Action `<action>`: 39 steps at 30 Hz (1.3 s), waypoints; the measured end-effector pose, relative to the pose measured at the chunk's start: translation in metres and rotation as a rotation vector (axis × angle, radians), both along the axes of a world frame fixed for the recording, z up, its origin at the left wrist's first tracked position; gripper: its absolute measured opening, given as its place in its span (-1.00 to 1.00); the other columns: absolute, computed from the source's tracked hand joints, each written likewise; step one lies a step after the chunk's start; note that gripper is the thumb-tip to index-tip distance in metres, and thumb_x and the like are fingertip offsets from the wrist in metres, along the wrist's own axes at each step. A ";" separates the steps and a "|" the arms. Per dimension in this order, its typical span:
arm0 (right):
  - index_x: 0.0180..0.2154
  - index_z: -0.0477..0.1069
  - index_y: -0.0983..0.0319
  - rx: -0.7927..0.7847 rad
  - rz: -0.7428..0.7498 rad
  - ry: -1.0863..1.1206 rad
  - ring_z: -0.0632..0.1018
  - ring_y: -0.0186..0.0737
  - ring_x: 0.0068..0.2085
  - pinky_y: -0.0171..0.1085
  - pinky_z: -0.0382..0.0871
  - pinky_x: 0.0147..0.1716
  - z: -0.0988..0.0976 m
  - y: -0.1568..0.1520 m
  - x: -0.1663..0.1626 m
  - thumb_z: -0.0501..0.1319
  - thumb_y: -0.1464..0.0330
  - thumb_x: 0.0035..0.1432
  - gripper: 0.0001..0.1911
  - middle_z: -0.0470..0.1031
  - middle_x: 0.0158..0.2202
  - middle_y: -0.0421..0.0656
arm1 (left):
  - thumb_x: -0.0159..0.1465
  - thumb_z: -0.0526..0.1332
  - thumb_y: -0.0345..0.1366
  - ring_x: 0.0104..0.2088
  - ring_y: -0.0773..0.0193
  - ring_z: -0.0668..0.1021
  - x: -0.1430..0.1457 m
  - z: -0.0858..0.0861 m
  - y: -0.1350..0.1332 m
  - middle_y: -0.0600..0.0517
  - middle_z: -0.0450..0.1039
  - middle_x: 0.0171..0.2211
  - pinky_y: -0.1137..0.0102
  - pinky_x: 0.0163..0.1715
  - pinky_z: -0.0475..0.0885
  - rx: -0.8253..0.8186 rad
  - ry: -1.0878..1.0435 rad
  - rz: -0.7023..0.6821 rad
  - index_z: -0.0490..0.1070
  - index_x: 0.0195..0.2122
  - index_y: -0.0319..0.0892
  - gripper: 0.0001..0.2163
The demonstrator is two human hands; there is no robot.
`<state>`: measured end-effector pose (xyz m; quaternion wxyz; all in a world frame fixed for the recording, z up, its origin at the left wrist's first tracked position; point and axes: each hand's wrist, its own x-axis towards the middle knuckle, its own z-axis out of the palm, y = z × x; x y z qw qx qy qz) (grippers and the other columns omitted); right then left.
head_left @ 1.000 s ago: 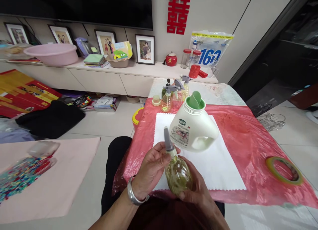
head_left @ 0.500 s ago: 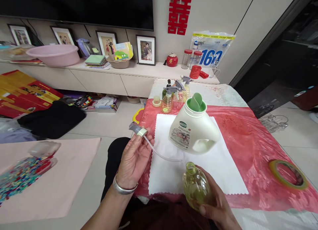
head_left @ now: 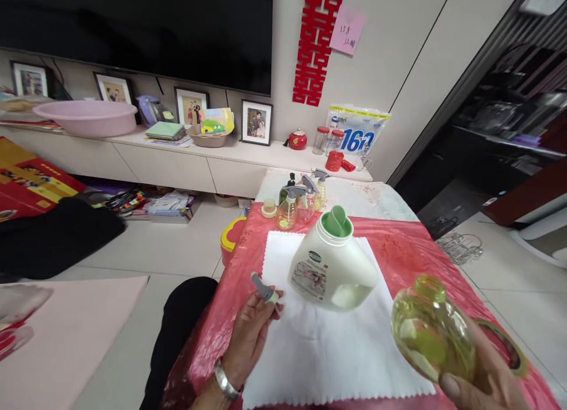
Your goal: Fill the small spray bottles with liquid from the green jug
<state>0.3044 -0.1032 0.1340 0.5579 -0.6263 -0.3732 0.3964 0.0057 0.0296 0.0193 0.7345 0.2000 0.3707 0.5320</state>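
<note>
My left hand [head_left: 251,333], with a silver bangle at the wrist, grips a grey spray nozzle [head_left: 264,289] by its pale collar; the thin tube hanging from it is hard to make out. At the right, my right hand [head_left: 481,368] is wrapped round a yellow-green clear bottle [head_left: 432,330], tilted and with its mouth uncapped. Between the hands a large cream detergent jug [head_left: 334,268] stands upright on a white cloth [head_left: 310,363]. A green spout shows in the jug's open neck.
Several spray bottles [head_left: 287,212] and a pale cap [head_left: 269,208] stand behind the jug on the red table cover [head_left: 221,321]. A roll of tape [head_left: 502,342] lies at the right, partly behind my right hand. A low cabinet [head_left: 172,162] runs along the wall.
My right hand has carried the bottle to the right and raised it, away from the sprayer's tube. The left hand has moved slightly right and lower. The head view has shifted upward.
</note>
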 end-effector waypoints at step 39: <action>0.30 0.16 0.17 0.438 0.302 -1.616 0.45 0.07 0.09 0.02 0.45 -0.04 0.142 0.129 -0.014 0.21 0.18 0.23 -0.35 0.34 0.16 0.06 | -0.14 0.58 -0.08 -0.39 0.26 0.56 0.000 0.002 0.004 -0.06 0.66 -0.28 0.37 -0.32 0.45 -0.028 0.108 -0.025 0.60 -0.28 -0.15 -0.57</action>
